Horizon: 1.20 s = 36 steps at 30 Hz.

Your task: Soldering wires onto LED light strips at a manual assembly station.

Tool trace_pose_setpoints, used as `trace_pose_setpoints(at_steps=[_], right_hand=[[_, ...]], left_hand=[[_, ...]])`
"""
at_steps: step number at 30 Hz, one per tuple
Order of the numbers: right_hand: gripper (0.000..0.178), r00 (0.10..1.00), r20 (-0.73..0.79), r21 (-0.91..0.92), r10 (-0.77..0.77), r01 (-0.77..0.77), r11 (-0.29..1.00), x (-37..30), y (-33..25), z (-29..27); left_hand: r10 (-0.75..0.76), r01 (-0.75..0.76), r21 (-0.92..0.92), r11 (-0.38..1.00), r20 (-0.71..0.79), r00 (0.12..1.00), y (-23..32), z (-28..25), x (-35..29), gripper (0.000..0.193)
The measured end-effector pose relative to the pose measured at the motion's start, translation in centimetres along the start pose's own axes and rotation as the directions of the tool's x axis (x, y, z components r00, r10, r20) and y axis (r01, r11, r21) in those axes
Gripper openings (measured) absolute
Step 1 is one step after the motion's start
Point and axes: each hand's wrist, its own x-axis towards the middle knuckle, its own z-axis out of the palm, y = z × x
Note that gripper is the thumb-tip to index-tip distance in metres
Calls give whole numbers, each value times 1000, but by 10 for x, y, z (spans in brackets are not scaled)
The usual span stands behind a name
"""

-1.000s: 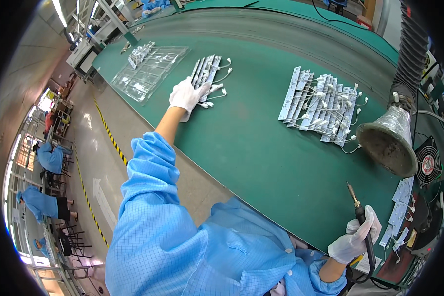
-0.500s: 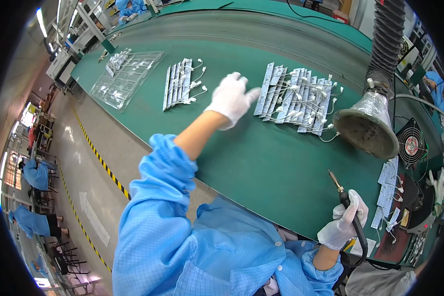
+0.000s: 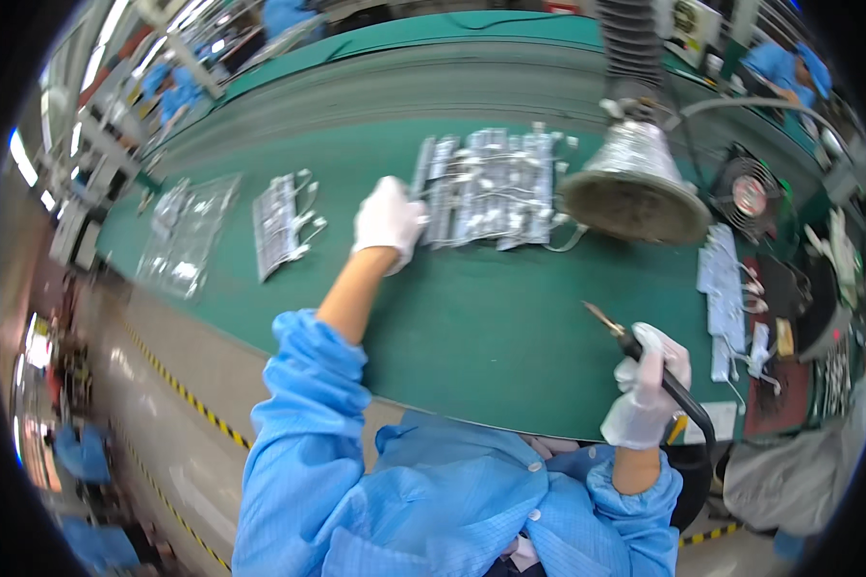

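A person in a blue smock [image 3: 443, 490] sat or stood at a green tabletop [image 3: 491, 337]. The white-gloved left hand [image 3: 390, 221] was at the left edge of a large group of pale, wired strips [image 3: 491, 188], which lay immediately to its right on the far half of the tabletop. The strips lay side by side, their long axes running away from the person, and the left hand was by far the nearer of the two. Its fingers looked loosely bent, but blur hid how far apart they stood (whether they touched or held the outermost strip could not be told).

The gloved right hand [image 3: 649, 385], well apart from the group and close to the front edge, was closed around the handle of a soldering iron [image 3: 629, 344], its tip pointing forward and leftward. A smaller group of strips [image 3: 275, 221] lay left of the left hand, with a clear plastic tray [image 3: 188, 267] farther left. A flared hood [image 3: 635, 188] stood just right of the large group.

No brand or lettering was legible; a white sheet [image 3: 710, 423] near the right hand was too blurred to read.
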Motion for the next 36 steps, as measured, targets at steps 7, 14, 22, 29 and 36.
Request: trace_pose_setpoints(at_steps=[7,14,22,29,36], right_hand=[[22,823,225,-269,-521,566,779,9,11,-7],[21,943,-69,87,-327,332,939,15,5,-7],[15,941,54,-143,-335,339,930,15,-11,-7],[36,943,112,76,-313,306,949,16,4,0],[23,916,83,59,-393,389,919,-1,6,-1]], left_hand=[[-270,268,-796,543,136,953,-48,-22,25,28],[214,-193,-506,841,-17,977,2,-70,-73,15],[771,-769,-130,625,254,584,68,-30,-149,38],[463,-574,-29,819,625,629,68,-38,-127,43],[513,-193,-492,849,677,528,94,-18,-116,40]])
